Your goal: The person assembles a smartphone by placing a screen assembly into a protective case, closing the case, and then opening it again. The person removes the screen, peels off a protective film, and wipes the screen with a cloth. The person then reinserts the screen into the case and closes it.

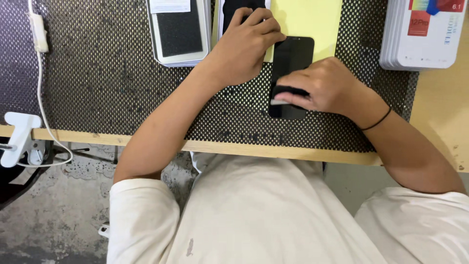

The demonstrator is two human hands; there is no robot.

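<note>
Evidently the work in hand is a wiping or pressing pass over the face of a black phone (291, 63) that lies flat on the dotted anti-slip mat (97, 88), its long axis running from 12 to 6 o'clock, its top end overlapping a pale yellow sheet (312, 19). The right hand (325, 88) covers the phone's lower half; its fingers are curled around a small dark pad with a pale edge (286, 95), pressed against the glass. The left hand (246, 46) sits at about 10 o'clock from the phone, fingers bent and resting on a dark object at the top edge of the view; whether it grips that object or merely steadies it cannot be told.

At 9 o'clock from the left hand lies a stack of grey trays with dark inserts (178, 32). Well apart, toward 2 o'clock from the phone, a pile of white flat boxes (422, 36) stands on the bare wooden bench. A white cable (41, 98) and a white clamp (17, 134) hang at the far 9 o'clock edge.

By my judgement the stroke is partway along the screen, the upper half bare. The next move calls for even, flat pressure, with the phone kept from sliding on the mat.
</note>
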